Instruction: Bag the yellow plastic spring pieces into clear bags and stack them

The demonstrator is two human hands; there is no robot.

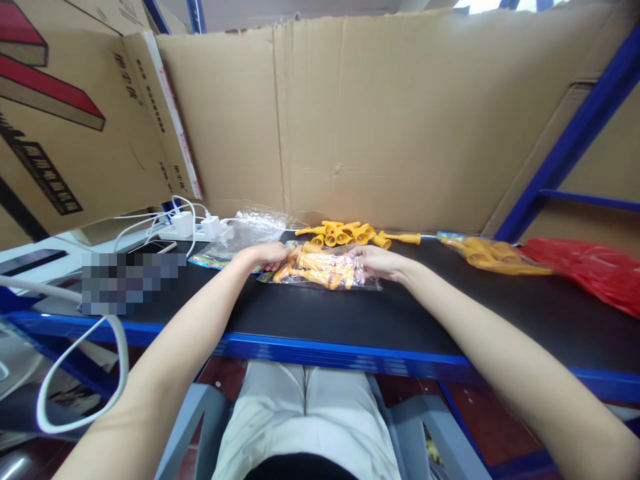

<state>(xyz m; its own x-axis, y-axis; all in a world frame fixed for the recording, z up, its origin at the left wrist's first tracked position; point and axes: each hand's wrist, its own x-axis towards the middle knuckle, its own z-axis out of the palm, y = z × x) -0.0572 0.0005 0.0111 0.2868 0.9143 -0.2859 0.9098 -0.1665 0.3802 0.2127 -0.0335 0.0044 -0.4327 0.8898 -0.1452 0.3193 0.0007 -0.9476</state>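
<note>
A clear plastic bag [325, 268] with several orange-yellow horn-shaped plastic pieces inside lies on the black tabletop in front of me. My left hand [270, 256] is closed on its left end, where a coloured printed strip shows. At the right end, my right hand [379, 263] grips the bag, its fingertips partly hidden by the shiny film. Just behind the bag is a loose pile of yellow toy horns [345, 233], flared ends mostly facing me. Flat clear bags [250, 233] with colourful printed headers lie behind my left hand.
A filled bag of yellow horns [487, 253] and a red plastic bag [590, 270] lie at the right. A power strip with white chargers [195, 227] and cables stands at the left. Cardboard [375, 120] walls the back; a blue edge [325, 350] runs along the front.
</note>
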